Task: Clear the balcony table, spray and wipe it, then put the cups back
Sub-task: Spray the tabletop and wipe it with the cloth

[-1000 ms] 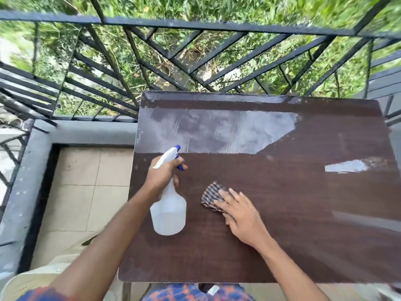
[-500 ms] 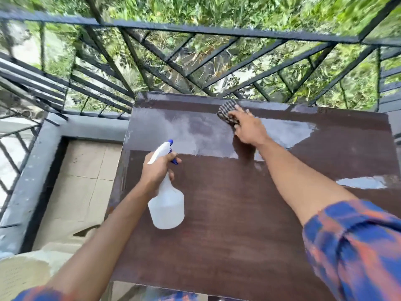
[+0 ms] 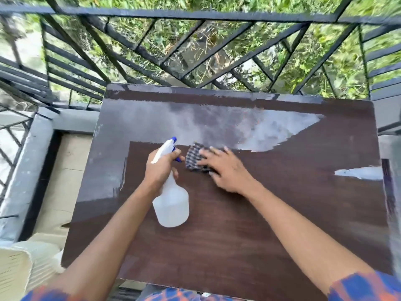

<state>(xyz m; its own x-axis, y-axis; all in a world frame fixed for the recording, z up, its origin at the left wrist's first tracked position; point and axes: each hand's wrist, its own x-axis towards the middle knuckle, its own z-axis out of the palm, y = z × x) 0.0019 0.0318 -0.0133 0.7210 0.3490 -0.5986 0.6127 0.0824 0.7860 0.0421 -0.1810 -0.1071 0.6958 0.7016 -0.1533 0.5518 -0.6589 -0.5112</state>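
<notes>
A dark brown wooden table (image 3: 271,224) fills the middle of the view, with pale wet streaks across its far half. My left hand (image 3: 161,170) grips the neck of a white spray bottle (image 3: 172,206) with a blue nozzle, held over the table's centre. Just to its right, my right hand (image 3: 225,170) lies flat with fingers spread, pressing a dark checked cloth (image 3: 194,158) onto the tabletop. No cups are in view.
A black metal railing (image 3: 195,16) runs close behind the table and along the left side, with greenery beyond it. A grey ledge (image 3: 23,170) and tiled floor (image 3: 65,170) lie to the left. A cream plastic chair (image 3: 19,268) sits at the lower left.
My right hand pulled the cloth back from the table's far edge to the centre, beside the bottle. The left hand kept hold of the spray bottle.
</notes>
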